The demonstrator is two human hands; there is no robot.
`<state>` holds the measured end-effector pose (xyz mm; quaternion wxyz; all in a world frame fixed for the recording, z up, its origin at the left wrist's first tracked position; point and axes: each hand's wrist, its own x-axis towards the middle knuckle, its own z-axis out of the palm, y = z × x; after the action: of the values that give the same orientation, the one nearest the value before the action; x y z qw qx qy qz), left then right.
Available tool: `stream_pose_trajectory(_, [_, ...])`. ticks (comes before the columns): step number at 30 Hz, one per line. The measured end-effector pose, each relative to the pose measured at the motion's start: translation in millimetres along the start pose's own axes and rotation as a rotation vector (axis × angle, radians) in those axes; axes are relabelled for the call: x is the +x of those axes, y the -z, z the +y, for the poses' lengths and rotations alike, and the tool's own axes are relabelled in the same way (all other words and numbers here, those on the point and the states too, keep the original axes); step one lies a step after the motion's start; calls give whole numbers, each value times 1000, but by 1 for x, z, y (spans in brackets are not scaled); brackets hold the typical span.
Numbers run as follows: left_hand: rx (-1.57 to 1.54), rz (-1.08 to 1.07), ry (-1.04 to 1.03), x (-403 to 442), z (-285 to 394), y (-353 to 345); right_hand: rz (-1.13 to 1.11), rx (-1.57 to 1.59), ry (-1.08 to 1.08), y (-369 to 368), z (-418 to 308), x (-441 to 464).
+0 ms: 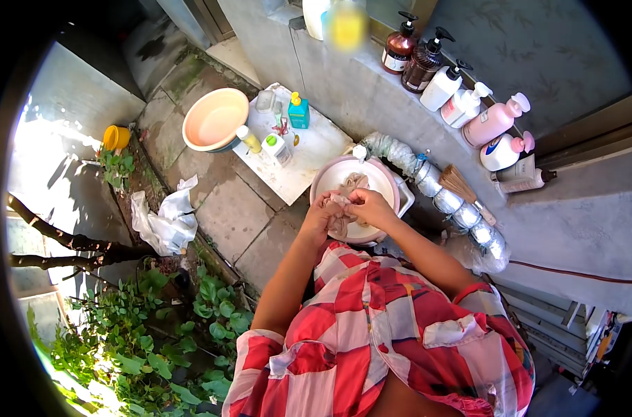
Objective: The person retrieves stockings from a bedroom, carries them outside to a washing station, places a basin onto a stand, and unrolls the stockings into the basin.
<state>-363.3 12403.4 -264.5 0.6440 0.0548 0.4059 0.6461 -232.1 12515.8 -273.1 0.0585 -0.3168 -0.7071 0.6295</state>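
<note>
My left hand (317, 214) and my right hand (371, 208) are close together over a round white basin (389, 182) with a pinkish rim. Both are closed on a wet-looking beige cloth (353, 182), gripping it between the fingers. Part of the cloth bunches up beyond my hands, and another part hangs below them. What kind of garment or cloth it is cannot be made out. A white tap (360, 151) stands at the far rim of the basin.
A white board (288, 182) holds a teal bottle (298, 113), a white bottle and a brush. Beside it sits a peach basin (216, 118). Pump bottles (441, 88) line the ledge at right, above a wrapped pipe (437, 187) and a straw brush (458, 184). Plants (149, 347) grow at left.
</note>
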Motion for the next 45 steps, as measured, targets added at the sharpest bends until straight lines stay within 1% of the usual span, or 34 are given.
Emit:
stream_pose_trajectory(1, [39, 122, 22, 6, -4, 7, 74, -87, -49, 3, -13, -3])
stream_pose_trajectory(2, [40, 122, 21, 8, -8, 17, 149, -173, -98, 6, -21, -4])
stream_pose_trajectory(3, [-7, 120, 52, 6, -5, 20, 149, -173, -97, 7, -19, -3])
stream_pose_trajectory(5, [-55, 118, 83, 6, -4, 22, 263, -211, -41, 12, -13, -2])
stream_pose_trajectory(6, [-90, 140, 81, 6, -4, 21, 263, -211, -42, 14, -16, -4])
stream_pose_trajectory(8, [-128, 163, 80, 5, -4, 22, 382, -278, -90, 20, -22, -6])
stream_pose_trajectory(9, [-204, 160, 65, 5, -2, 25, 352, -268, -119, 25, -30, -8])
stream_pose_trajectory(10, [-280, 156, 50, 4, 0, 28, 353, -267, -120, 27, -19, -6])
stream_pose_trajectory(11, [-279, 156, 51, 3, 2, 31, 356, -349, -1, 26, 0, -2])
stream_pose_trajectory(12, [-338, 123, 45, 1, 5, 31, 358, -430, 117, 25, 2, -1])
stream_pose_trajectory(13, [-397, 90, 40, -1, 6, 30, 360, -429, 116, 24, 5, -2])
stream_pose_trajectory(14, [-394, 89, 41, -1, 7, 27, 240, -348, 91, 21, 7, -2])
stream_pose_trajectory(15, [-367, 92, -6, -3, 8, 20, 119, -267, 68, 18, 3, -4])
stream_pose_trajectory(16, [-340, 96, -54, -4, 8, 17, 120, -266, 69, 14, -10, -8])
stream_pose_trajectory(17, [-339, 95, -54, -5, 7, 17, -13, -18, -72, 9, -24, -13])
stream_pose_trajectory(18, [-315, 20, -59, -5, 7, 17, -146, 231, -213, 4, -36, -17])
stream_pose_trajectory(19, [-291, -56, -64, -6, 8, 16, -142, 331, -245, -3, -42, -19])
stream_pose_trajectory(20, [-290, -57, -65, -5, 7, 15, -141, 330, -244, -3, -36, -17])
stream_pose_trajectory(22, [-352, -16, -36, -8, 11, 6, -59, 374, -201, -2, -27, -12])
stream_pose_trajectory(23, [-351, -14, -39, -8, 11, 10, 32, 363, -146, 0, -22, -11])
stream_pose_trajectory(24, [-352, 7, -64, -7, 8, 17, 29, 363, -145, 3, -21, -10])
stream_pose_trajectory(27, [-390, 46, -96, -3, -2, 46, 314, 479, 54, 17, -11, -3])
stream_pose_trajectory(28, [-426, 63, -106, -4, -2, 53, 315, 479, 55, 24, -12, -3])
stream_pose_trajectory(30, [-449, 41, -102, -4, -4, 63, 315, 332, 37, 37, -17, -7])
stream_pose_trajectory(31, [-471, 20, -97, -6, -2, 62, 327, 160, 99, 39, -27, -11])
stream_pose_trajectory(32, [-470, 19, -97, -7, -2, 60, 328, 160, 99, 39, -37, -16])
stream_pose_trajectory(34, [-487, -20, -82, -12, 6, 43, 316, -384, 162, 36, -50, -27])
stream_pose_trajectory(37, [-404, -100, -88, -14, 9, 21, 290, -427, 209, 22, -56, -28])
stream_pose_trajectory(38, [-402, -103, -86, -16, 10, 14, 294, -427, 209, 19, -59, -29])
stream_pose_trajectory(40, [-340, -150, -11, -18, 12, 4, 82, -326, -45, 12, -85, -34])
stream_pose_trajectory(41, [-294, -274, 12, -16, 11, 8, 58, -216, -68, 6, -84, -32])
stream_pose_trajectory(42, [-292, -276, 14, -19, 13, -2, 61, -215, -68, 2, -65, -25])
stream_pose_trajectory(44, [-208, -104, 29, -28, 22, -30, 133, 47, 55, -9, -22, -8])
stream_pose_trajectory(45, [-207, -103, 27, -23, 17, -19, 132, 47, 57, -6, -23, -7])
